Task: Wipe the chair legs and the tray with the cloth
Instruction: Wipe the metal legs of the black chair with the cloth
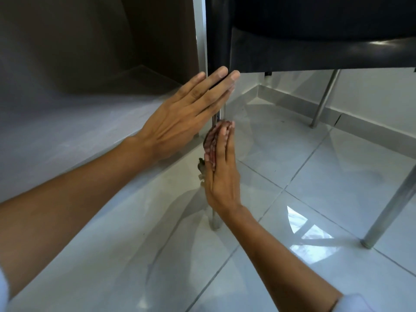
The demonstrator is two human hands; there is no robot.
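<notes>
A black plastic chair [315, 48] stands on metal legs over a glossy tiled floor. Its near-left leg [215, 218] runs down the middle of the view. My right hand [221, 174] presses a folded reddish striped cloth [210, 143] flat against that leg, fingers straight and pointing up. My left hand [186, 111] lies flat with fingers extended against the chair's lower corner and the top of the same leg, holding nothing. No tray is in view.
Two more metal legs show: one far back [324, 100], one near right [389, 212]. A white wall with a skirting board [337, 113] runs behind. A pale vertical post [200, 32] and a brown panel stand left of the chair.
</notes>
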